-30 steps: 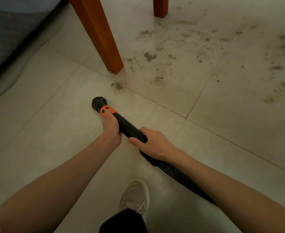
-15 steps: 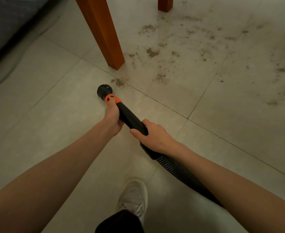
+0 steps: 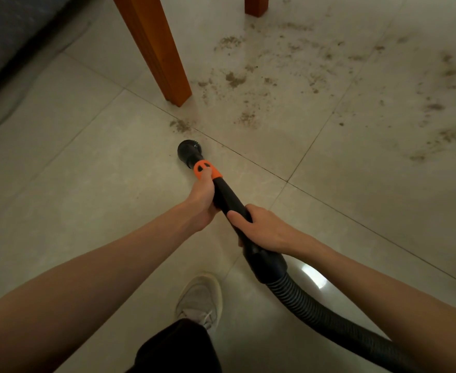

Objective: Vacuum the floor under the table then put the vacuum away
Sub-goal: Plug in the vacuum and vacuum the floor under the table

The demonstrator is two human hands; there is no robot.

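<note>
I hold a black vacuum wand [image 3: 225,197] with both hands. My left hand [image 3: 202,200] grips it just behind the orange collar [image 3: 206,169]. My right hand [image 3: 261,228] grips it further back, ahead of the ribbed black hose [image 3: 315,313] that runs off to the lower right. The round brush nozzle [image 3: 187,152] points down at the tiled floor, a short way before a small patch of dirt [image 3: 181,125]. Brown dirt [image 3: 248,76] is scattered widely over the tiles beyond, under the table.
An orange wooden table leg [image 3: 156,49] stands just beyond the nozzle, a second leg [image 3: 256,5] at the top edge. Dark grey upholstery [image 3: 9,33] fills the upper left. My grey shoe [image 3: 200,300] is planted on the tile below my hands.
The nozzle has moved forward and to the right, from the open tile on the left toward the small dirt patch near the table leg. Both hands keep their grip.
</note>
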